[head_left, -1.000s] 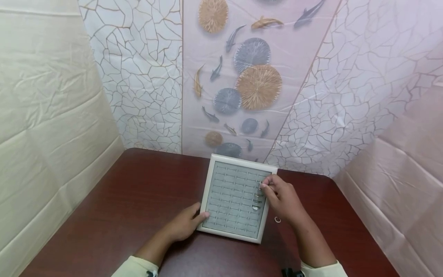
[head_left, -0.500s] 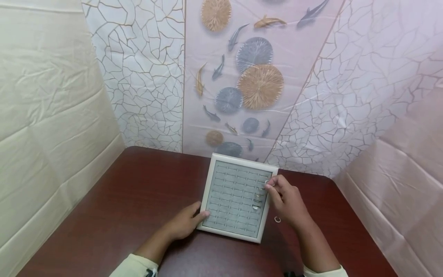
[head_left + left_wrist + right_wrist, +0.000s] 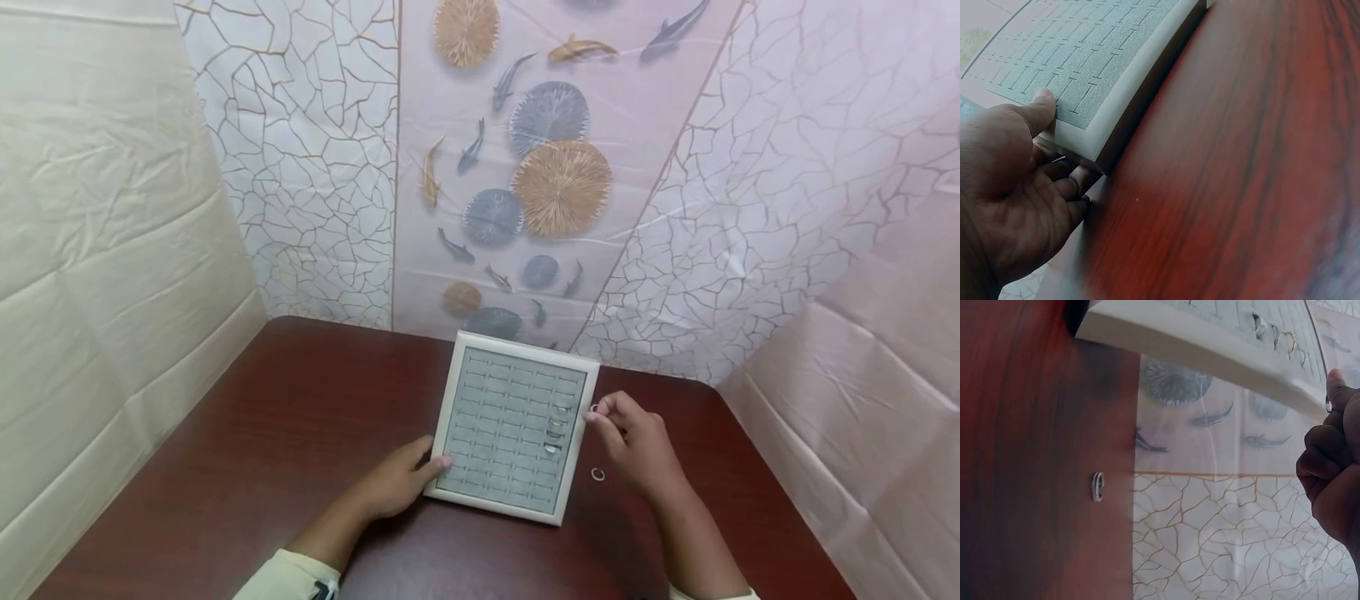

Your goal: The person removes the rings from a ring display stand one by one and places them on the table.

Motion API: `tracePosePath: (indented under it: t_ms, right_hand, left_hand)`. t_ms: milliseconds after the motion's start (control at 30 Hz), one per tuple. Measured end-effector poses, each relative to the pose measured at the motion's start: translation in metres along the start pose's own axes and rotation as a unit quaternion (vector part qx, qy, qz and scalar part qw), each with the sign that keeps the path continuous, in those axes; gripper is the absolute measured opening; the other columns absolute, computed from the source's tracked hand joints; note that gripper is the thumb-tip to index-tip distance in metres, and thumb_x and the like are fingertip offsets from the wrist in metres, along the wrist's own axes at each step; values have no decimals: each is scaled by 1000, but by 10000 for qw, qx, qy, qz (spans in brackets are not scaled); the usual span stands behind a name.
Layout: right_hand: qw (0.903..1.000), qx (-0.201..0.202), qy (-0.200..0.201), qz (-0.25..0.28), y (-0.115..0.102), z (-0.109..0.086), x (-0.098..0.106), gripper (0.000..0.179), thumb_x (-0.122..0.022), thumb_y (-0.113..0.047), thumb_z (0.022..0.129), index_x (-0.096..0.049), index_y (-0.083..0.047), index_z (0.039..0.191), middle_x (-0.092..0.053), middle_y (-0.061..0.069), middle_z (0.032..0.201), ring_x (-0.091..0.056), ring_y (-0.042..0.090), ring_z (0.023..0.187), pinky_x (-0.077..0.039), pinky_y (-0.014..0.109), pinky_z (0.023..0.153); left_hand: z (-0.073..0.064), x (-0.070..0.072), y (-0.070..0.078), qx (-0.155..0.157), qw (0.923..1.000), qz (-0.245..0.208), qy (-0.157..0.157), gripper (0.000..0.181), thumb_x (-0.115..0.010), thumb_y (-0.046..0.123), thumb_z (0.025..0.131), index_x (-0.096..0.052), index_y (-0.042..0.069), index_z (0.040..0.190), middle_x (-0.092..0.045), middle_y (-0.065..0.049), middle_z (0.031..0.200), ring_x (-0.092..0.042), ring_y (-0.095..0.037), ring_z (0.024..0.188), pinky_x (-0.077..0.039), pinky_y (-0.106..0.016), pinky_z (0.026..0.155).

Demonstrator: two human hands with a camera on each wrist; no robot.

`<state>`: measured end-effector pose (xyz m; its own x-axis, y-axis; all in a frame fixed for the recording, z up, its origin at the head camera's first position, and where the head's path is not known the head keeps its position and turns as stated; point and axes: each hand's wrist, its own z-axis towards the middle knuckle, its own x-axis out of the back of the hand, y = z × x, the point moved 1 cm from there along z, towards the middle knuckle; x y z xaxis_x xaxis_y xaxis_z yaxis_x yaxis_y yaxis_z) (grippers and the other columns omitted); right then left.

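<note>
A ring tray [image 3: 495, 425] with a white frame and a grey slotted insert leans up from the table. My left hand [image 3: 397, 481] grips its lower left corner, thumb on the face and fingers underneath [image 3: 1019, 181]. Just off the tray's right edge, my right hand [image 3: 641, 442] pinches a small ring [image 3: 594, 408] between thumb and forefinger; the fingers mostly cover it in the right wrist view. Several rings [image 3: 1291, 342] sit in the slots of the tray's right column. One loose silvery ring [image 3: 597, 474] lies on the table below the right hand.
The dark red wooden table [image 3: 300, 400] carries the tray and loose ring. A patterned cloth [image 3: 555, 275] hangs behind its far edge. Pale cloth sides stand at the left [image 3: 120, 292] and right [image 3: 862, 400].
My right hand has drawn the pinched ring away from the tray's upper right slots, moving right and slightly down past the frame. The left hand keeps its grip on the tray.
</note>
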<state>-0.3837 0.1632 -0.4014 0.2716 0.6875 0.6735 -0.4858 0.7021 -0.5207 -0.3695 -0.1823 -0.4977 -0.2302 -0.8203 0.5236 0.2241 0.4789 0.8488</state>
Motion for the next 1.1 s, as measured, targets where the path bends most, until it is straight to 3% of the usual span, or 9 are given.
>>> tracePosePath:
  t_ms: [200, 433, 633, 867, 1100]
  right_hand:
    - [9993, -368, -31, 34, 13, -4, -1, 23, -81, -9, 99, -60, -10, 89, -37, -7, 59, -29, 0, 52, -30, 23, 49]
    - [9934, -745, -736, -478, 27, -8, -4, 26, -84, -16, 96, -61, -11, 85, -42, -7, 61, -33, 2, 54, -31, 23, 52]
    - [9838, -1013, -1222, -838, 41, -13, -6, 28, -85, -17, 95, -61, -13, 81, -41, -6, 62, -38, 9, 57, -33, 25, 55]
    - [9611, -1446, -2048, -1160, 60, -23, -12, 28, -82, -15, 98, -62, -13, 79, -50, -2, 65, -47, 15, 63, -39, 30, 60]
    - [9573, -1511, -2230, -1048, 70, -26, -15, 26, -82, -9, 96, -63, -12, 78, -56, -1, 68, -51, 16, 65, -42, 31, 61]
  left_hand:
    - [2, 1, 0, 30, 10000, -1, 1, 39, -57, 42, 114, -63, 11, 137, -76, -7, 120, -67, -21, 112, -52, -52, 103]
    - [1, 1, 0, 114, 9999, -27, 2, 38, -59, 42, 113, -63, 12, 136, -76, -5, 119, -67, -20, 113, -52, -52, 104]
    - [-1, 1, 0, 127, 9999, -89, -5, 40, -59, 42, 113, -63, 12, 138, -76, -6, 122, -66, -22, 116, -50, -54, 106]
    - [-2, 0, 2, 124, 9999, -82, -12, 40, -59, 42, 113, -63, 12, 139, -76, -7, 124, -67, -24, 121, -49, -57, 109]
    - [-2, 0, 2, 125, 9998, -153, -20, 41, -59, 42, 113, -62, 12, 141, -76, -7, 127, -67, -25, 123, -49, -58, 110]
